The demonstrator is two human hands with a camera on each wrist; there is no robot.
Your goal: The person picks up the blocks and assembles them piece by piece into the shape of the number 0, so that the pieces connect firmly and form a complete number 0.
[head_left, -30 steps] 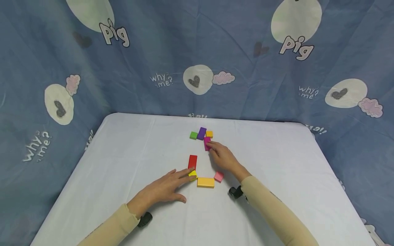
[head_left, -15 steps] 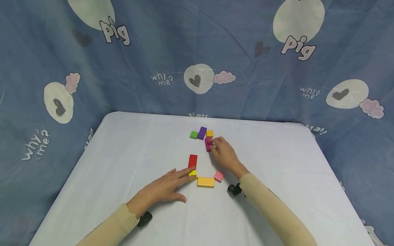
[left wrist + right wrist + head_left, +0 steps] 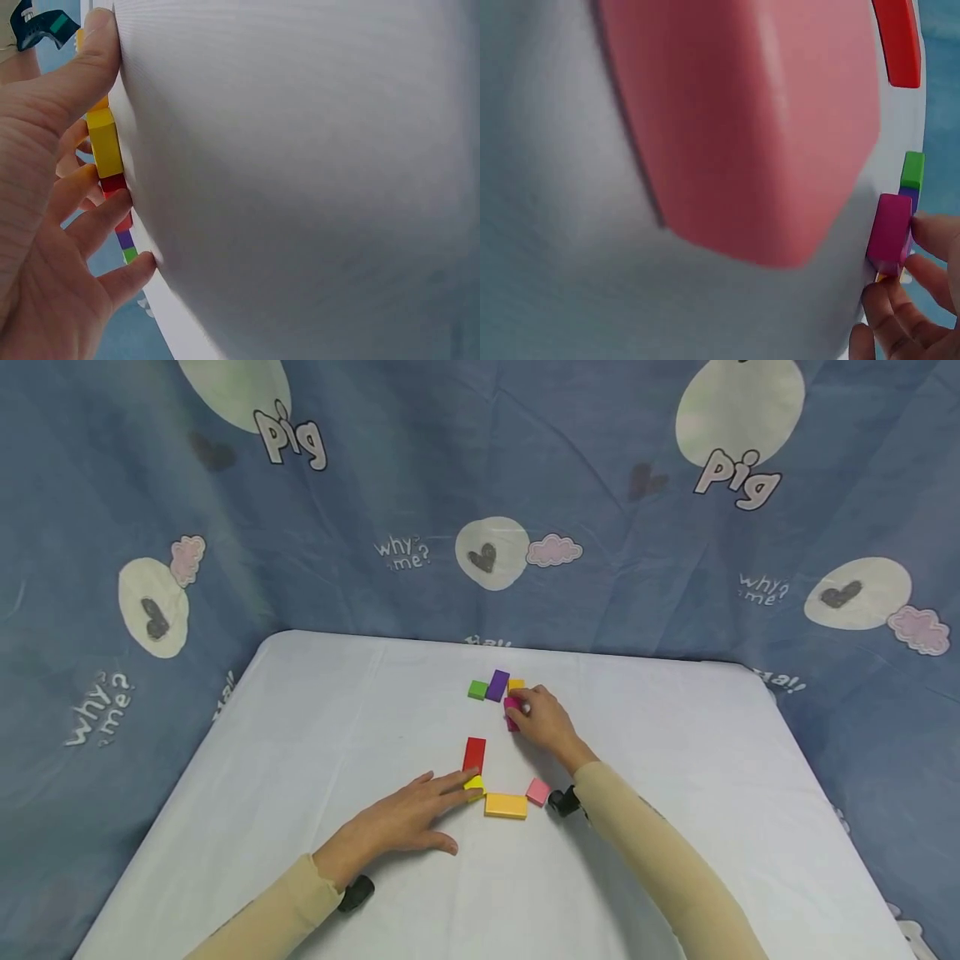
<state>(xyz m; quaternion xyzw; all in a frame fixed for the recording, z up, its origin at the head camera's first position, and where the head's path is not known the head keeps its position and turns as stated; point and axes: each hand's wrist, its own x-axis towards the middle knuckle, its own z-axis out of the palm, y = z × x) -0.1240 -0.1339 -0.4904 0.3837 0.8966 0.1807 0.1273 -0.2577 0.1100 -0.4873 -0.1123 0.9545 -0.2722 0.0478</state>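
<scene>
My left hand lies palm down with fingers spread, its fingertips on the small yellow block at the near end of a red block. The left wrist view shows the yellow block beside those fingers. Farther off, the thumb and fingers of my right hand pinch a magenta block. The right wrist view has the magenta block between the fingertips. Just beyond it sits a small orange block, partly covered by the hand.
A purple block and a green block stand left of the orange one. Nearer are a long yellow-orange block and a pink block, close by the right wrist camera. All lie on a white-covered table.
The right hand has shifted slightly away from me, its fingers now curled closer round the magenta block, which has moved a little off the orange block. The left hand stays put.
</scene>
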